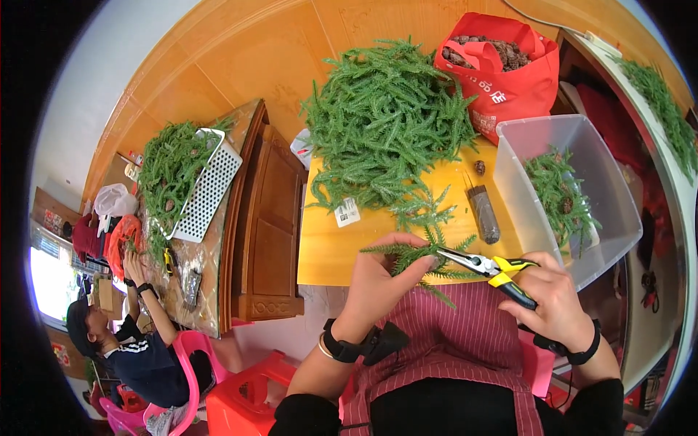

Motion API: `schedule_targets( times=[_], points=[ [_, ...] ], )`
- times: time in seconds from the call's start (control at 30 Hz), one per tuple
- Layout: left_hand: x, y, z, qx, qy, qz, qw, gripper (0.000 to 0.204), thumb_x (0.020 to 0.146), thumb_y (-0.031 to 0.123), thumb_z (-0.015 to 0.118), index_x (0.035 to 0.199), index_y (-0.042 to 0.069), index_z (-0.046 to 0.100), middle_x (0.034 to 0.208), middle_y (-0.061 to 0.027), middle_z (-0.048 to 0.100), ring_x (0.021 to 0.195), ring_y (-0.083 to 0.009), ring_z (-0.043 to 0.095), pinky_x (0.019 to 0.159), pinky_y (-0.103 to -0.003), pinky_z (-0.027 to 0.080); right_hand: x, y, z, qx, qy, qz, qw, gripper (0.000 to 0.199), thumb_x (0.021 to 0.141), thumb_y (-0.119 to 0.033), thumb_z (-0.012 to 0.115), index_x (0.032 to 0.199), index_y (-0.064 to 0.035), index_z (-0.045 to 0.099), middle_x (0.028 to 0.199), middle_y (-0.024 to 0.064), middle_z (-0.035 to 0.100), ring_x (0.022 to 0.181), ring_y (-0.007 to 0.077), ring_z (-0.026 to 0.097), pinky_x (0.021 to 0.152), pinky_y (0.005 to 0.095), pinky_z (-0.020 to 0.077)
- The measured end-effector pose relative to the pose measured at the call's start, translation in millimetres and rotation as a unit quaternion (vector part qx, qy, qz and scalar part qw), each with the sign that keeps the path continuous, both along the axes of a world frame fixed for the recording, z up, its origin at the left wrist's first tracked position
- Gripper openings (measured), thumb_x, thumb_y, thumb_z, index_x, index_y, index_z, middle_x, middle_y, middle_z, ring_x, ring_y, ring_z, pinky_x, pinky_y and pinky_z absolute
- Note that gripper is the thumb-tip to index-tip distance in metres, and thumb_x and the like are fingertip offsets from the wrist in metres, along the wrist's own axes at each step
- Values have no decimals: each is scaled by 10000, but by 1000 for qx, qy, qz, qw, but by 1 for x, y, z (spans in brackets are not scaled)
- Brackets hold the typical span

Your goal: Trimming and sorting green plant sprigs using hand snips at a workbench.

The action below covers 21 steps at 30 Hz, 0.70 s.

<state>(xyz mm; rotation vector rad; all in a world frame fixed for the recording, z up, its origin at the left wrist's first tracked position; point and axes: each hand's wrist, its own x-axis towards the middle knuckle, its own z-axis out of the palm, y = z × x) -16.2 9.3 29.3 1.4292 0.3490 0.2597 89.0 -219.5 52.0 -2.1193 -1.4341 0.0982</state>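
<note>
My left hand (pixel 389 283) pinches a green artificial pine sprig (pixel 438 243) between thumb and fingers, just above the front edge of the yellow table (pixel 331 254). In my right hand (pixel 550 294) is a pair of long-nose pliers (pixel 502 271) with yellow and black handles. Their jaws point left and reach the sprig's middle, beside my left thumb; what exactly they grip there is too small to tell. Behind my hands rises a big heap of pine sprigs (pixel 392 123). A bundle of thin dark wires (pixel 483 214) lies beyond the pliers, close to a single pine cone (pixel 479 168).
To the right stands a clear plastic bin (pixel 512 149) with finished-looking sprigs and cones inside. A red bag (pixel 502 102) of pine cones sits at the back. At left, a co-worker (pixel 149 356) works at another table with a white basket (pixel 211 189) and more greenery (pixel 171 171).
</note>
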Motion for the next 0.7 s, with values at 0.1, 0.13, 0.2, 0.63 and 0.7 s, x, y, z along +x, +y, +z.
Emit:
schedule_targets(
  times=[0.1,0.13,0.2,0.63,0.7],
  points=[
    [1,2,-3,-3,-2,-12,1000,226,757,16,639,963,-6,549,854,-42,599,752,-76,553,651,-199,441,2,2,2,1,-13,-5,1000,295,660,-243,714,763,2,585,701,113,551,828,335,530,760,387,431],
    [1,2,-1,-4,-2,-13,1000,226,757,16,639,963,-6,549,854,-42,599,752,-76,553,651,-199,441,2,2,3,-1,-20,-6,1000,298,658,-247,715,762,0,585,699,111,551,829,334,531,757,386,433],
    [0,2,3,-21,23,-24,999,222,756,19,641,959,0,553,848,-39,597,765,-77,552,666,-205,441,3,2,5,-3,-27,-8,1000,300,657,-251,716,760,-1,585,697,109,551,831,332,532,755,386,434],
    [11,-10,-3,-98,-15,-132,986,162,786,2,590,943,18,555,914,-25,568,852,-88,524,758,-240,423,5,24,16,111,108,-31,987,250,674,-194,656,836,-6,621,742,113,589,840,295,535,788,361,402],
    [9,-5,-5,-108,-5,-115,988,149,788,13,582,935,19,554,897,-21,566,821,-87,522,740,-239,417,6,21,17,108,95,-30,989,251,675,-197,658,833,-5,620,734,114,585,831,303,534,788,363,402]
  ],
)
